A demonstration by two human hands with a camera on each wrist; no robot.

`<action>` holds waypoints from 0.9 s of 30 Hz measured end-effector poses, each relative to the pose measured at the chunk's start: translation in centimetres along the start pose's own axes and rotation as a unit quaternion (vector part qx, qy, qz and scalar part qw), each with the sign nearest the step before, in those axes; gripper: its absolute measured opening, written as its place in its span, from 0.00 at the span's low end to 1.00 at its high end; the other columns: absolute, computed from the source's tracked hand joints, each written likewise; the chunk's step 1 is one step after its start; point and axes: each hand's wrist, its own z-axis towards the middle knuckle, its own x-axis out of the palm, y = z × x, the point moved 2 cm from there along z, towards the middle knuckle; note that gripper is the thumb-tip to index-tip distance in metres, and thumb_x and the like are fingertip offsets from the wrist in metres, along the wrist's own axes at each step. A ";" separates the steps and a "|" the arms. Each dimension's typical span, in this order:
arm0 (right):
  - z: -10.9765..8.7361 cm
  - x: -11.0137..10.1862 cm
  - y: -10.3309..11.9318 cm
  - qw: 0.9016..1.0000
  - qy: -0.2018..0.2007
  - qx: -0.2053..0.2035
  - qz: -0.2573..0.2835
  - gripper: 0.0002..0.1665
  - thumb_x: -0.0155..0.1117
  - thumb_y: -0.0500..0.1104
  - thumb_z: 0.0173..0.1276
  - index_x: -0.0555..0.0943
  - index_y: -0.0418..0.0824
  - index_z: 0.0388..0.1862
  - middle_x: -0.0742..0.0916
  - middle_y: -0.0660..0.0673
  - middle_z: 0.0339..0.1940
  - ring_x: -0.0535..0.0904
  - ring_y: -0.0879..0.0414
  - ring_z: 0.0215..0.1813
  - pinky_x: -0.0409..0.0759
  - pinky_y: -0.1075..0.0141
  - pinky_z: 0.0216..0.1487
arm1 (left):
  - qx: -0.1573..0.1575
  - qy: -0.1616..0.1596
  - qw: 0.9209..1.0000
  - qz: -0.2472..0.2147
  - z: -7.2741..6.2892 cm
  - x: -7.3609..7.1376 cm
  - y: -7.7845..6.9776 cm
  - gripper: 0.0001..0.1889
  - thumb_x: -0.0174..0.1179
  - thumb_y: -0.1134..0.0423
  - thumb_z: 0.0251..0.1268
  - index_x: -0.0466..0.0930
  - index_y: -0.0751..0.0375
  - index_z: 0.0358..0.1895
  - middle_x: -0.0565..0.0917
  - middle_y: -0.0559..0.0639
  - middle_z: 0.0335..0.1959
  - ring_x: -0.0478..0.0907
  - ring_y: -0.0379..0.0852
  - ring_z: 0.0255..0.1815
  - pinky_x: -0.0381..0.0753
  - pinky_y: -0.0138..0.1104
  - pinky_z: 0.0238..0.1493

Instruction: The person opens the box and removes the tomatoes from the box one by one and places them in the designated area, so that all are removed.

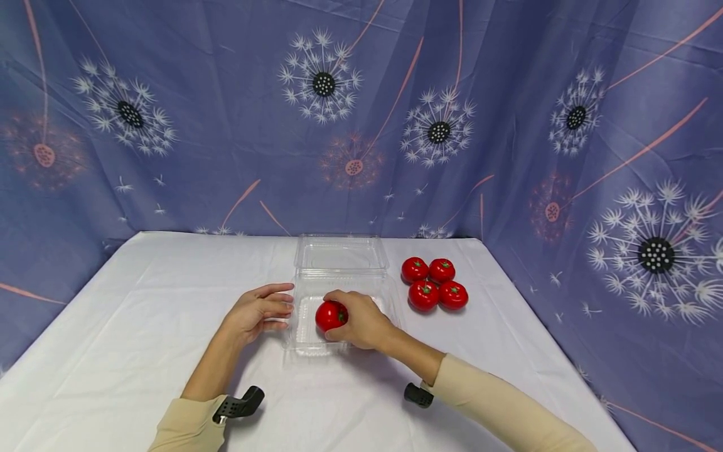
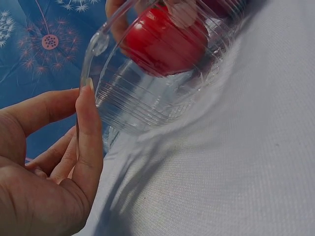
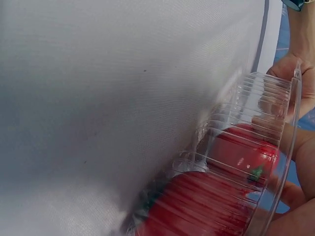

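Observation:
My right hand (image 1: 364,320) grips a shiny red tomato (image 1: 329,316) with a green stem mark, inside the base of a clear plastic clamshell box (image 1: 303,314). Through the ribbed wall in the right wrist view, a second tomato (image 3: 197,209) shows beside the held tomato (image 3: 241,155); in the head view my right hand hides it. At the box's left side is my left hand (image 1: 261,312), its fingers spread and loosely bent. The left wrist view has the left hand's fingertips (image 2: 87,93) at the clear rim, with nothing gripped.
Several more tomatoes (image 1: 423,295) sit clustered on the white tablecloth (image 1: 480,376), right of the box. The box's lid (image 1: 341,256) lies folded back at the far side. Blue dandelion-print curtains (image 1: 226,125) stand behind and to the right.

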 end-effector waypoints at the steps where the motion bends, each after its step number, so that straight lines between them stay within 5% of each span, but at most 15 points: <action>1: 0.0 0.0 0.0 1.000 -0.003 0.003 0.000 0.37 0.82 0.46 0.53 0.80 0.45 0.63 0.88 0.46 0.53 0.84 0.51 0.54 0.84 0.59 0.54 | 0.000 0.000 1.000 0.000 0.0 0.0 0.0 0.33 0.62 0.76 0.60 0.67 0.71 0.71 0.85 0.47 0.45 0.84 0.40 0.33 0.87 0.32 0.32; 17: 0.4 -3.1 -0.2 0.997 -0.064 0.023 0.037 0.35 0.81 0.48 0.53 0.82 0.46 0.62 0.88 0.46 0.52 0.82 0.49 0.53 0.87 0.59 0.50 | -0.001 0.004 1.000 0.000 0.0 -0.1 0.0 0.33 0.62 0.75 0.61 0.67 0.70 0.72 0.84 0.49 0.47 0.85 0.40 0.35 0.87 0.32 0.34; 27: -0.1 -5.9 -1.2 0.990 -0.091 0.073 0.077 0.35 0.80 0.49 0.55 0.82 0.51 0.64 0.86 0.46 0.52 0.81 0.49 0.52 0.85 0.60 0.45 | 0.001 0.007 1.000 0.000 0.1 -0.1 0.0 0.33 0.63 0.75 0.61 0.67 0.70 0.72 0.84 0.49 0.46 0.85 0.42 0.37 0.87 0.33 0.34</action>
